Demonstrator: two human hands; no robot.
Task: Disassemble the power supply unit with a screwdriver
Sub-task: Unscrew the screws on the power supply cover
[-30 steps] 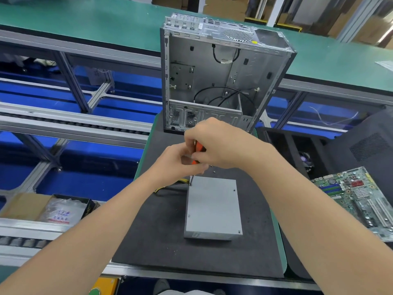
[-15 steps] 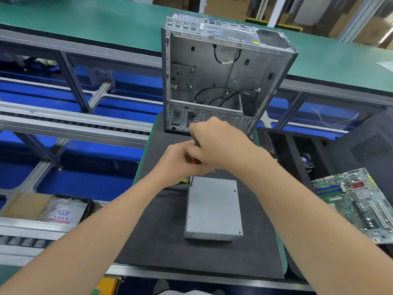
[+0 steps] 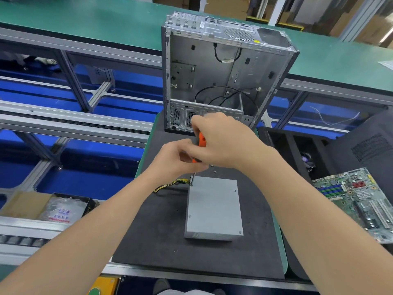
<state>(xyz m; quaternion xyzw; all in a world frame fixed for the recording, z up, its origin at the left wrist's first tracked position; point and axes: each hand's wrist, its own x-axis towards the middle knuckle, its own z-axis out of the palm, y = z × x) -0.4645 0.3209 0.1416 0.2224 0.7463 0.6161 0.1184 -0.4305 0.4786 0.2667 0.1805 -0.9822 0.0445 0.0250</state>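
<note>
Screwdriver (image 3: 201, 139) with an orange handle, held nearly upright by both hands over a workbench. The right hand (image 3: 223, 143) is wrapped over the top of the handle with its fingers curled tight round it, likely so it can press down and twist at once. The left hand (image 3: 176, 160) sits just below and beside that grip. Its fingertips pinch the lower end of the handle, probably to steady the shaft and keep the tip from slipping off the screw.

Straight below the grip, the thin shaft runs down to the far left corner of the PSU (image 3: 213, 207), a flat grey box lying on a dark mat (image 3: 161, 231). The tip rests on a screw there. Lying flat, the box has its lid screws facing up, within easy reach. Yellow and black wires (image 3: 170, 185) trail from the PSU just below the left hand. Small loose screws (image 3: 214, 172) lie on the mat just under the right hand, seemingly already removed. Beyond the grip stands an empty case (image 3: 212, 71).

Compared with half a second ago, more orange handle shows between the fingers, so the right hand appears to have turned. The tip is at the same corner, and the PSU has not moved.
</note>
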